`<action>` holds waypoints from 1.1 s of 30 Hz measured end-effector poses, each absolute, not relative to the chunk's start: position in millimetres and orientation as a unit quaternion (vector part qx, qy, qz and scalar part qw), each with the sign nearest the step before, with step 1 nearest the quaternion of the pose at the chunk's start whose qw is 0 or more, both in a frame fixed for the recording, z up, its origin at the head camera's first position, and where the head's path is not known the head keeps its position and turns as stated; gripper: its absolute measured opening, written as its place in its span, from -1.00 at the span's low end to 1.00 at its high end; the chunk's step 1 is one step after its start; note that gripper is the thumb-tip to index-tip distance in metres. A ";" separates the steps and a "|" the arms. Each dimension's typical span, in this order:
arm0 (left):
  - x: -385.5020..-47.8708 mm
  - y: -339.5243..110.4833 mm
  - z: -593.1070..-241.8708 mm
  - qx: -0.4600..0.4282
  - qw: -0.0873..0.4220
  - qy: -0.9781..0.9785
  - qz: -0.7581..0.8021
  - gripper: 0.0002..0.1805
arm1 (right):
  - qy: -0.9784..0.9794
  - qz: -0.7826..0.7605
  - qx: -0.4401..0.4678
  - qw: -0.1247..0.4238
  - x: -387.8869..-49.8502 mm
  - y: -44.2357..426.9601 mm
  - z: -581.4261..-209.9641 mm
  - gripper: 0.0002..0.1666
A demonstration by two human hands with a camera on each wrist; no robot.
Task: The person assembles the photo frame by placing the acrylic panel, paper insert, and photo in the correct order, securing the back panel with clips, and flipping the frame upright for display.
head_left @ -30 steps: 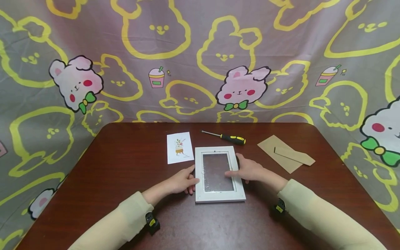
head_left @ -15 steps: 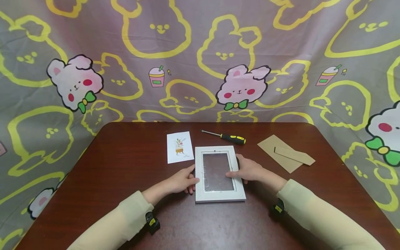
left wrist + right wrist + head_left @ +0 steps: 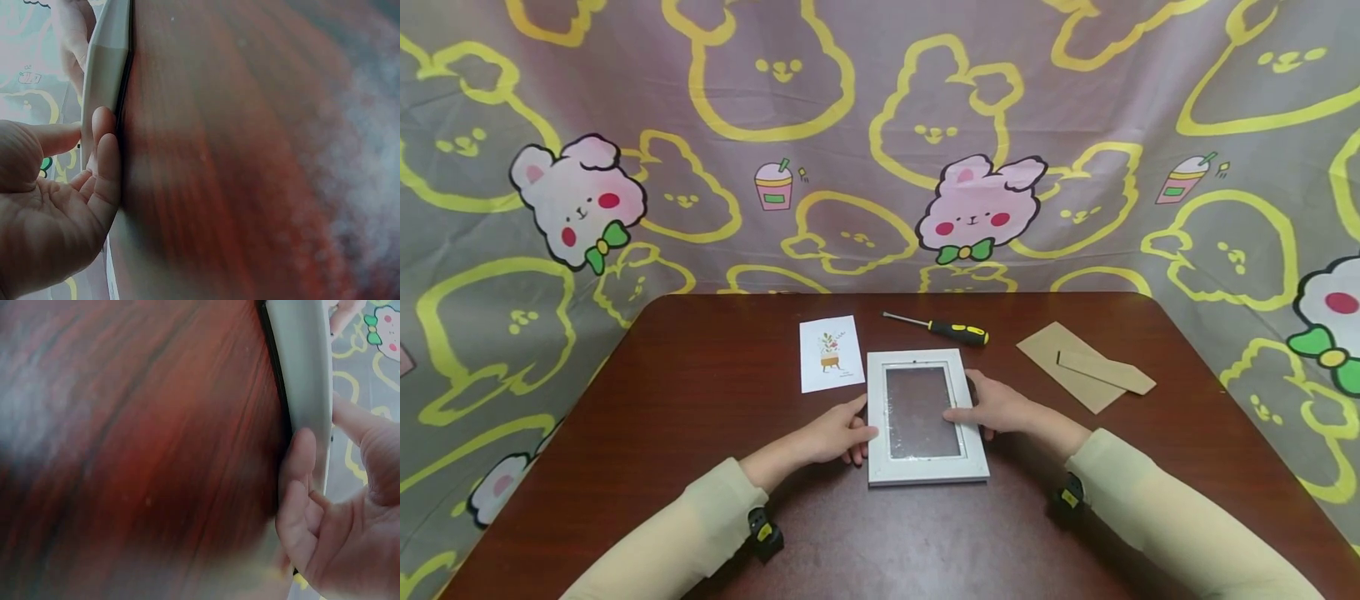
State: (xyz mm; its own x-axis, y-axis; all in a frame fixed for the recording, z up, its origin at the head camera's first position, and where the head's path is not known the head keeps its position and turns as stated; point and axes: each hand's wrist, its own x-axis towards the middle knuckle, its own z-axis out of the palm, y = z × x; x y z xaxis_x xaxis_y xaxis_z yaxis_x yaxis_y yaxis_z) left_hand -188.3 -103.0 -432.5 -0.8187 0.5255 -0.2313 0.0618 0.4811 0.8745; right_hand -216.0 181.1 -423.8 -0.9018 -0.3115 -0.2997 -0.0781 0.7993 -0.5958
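A white picture frame (image 3: 928,471) lies on the table in the head view, with a clear pane (image 3: 921,412) in its middle. My left hand (image 3: 831,435) holds its left edge, thumb on the border and fingers against the side. On the right edge my right hand (image 3: 1000,406) grips it, its thumb reaching over the inner rim. The left wrist view shows curled fingers (image 3: 107,169) along the frame's side wall (image 3: 106,69). Likewise, in the right wrist view, fingers (image 3: 297,506) bend against the opposite side wall (image 3: 303,369).
A card with a potted-plant drawing (image 3: 832,354) lies left of the frame. Behind it is a black and yellow screwdriver (image 3: 955,331). To the right lies a brown backing board (image 3: 1048,354) with its stand leg (image 3: 1105,372). A patterned curtain (image 3: 850,125) hangs behind the table (image 3: 700,375).
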 end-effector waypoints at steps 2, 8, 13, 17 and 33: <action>-188.6 -103.5 -432.1 0.176 0.243 0.825 0.479 -0.25 | 0.918 -0.319 -0.113 0.206 -216.8 183.2 -422.9 0.07; -193.8 -112.6 -426.5 0.161 0.263 0.817 0.488 -0.24 | 0.908 -0.338 -0.129 0.211 -218.2 185.1 -422.3 0.04; -210.2 -129.8 -413.2 0.150 0.231 0.843 0.461 -0.41 | 0.909 -0.338 -0.128 0.208 -218.8 186.0 -421.7 0.05; -232.7 -148.2 -404.9 0.151 0.147 0.882 0.421 -0.54 | 0.911 -0.335 -0.124 0.205 -219.1 187.0 -420.1 0.05; -307.7 -185.6 -396.5 0.036 0.071 0.985 0.152 -0.47 | 0.914 -0.331 -0.110 0.207 -217.1 185.9 -422.0 0.05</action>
State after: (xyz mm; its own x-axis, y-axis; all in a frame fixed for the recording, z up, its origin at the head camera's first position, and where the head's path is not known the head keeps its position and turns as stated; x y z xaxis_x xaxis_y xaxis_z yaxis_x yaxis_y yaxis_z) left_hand -307.7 -185.6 -396.5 -0.9872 0.0934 -0.1295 0.0502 0.9514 0.3038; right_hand -217.1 185.9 -422.0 -0.8907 -0.3368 -0.3054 -0.0637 0.7575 -0.6498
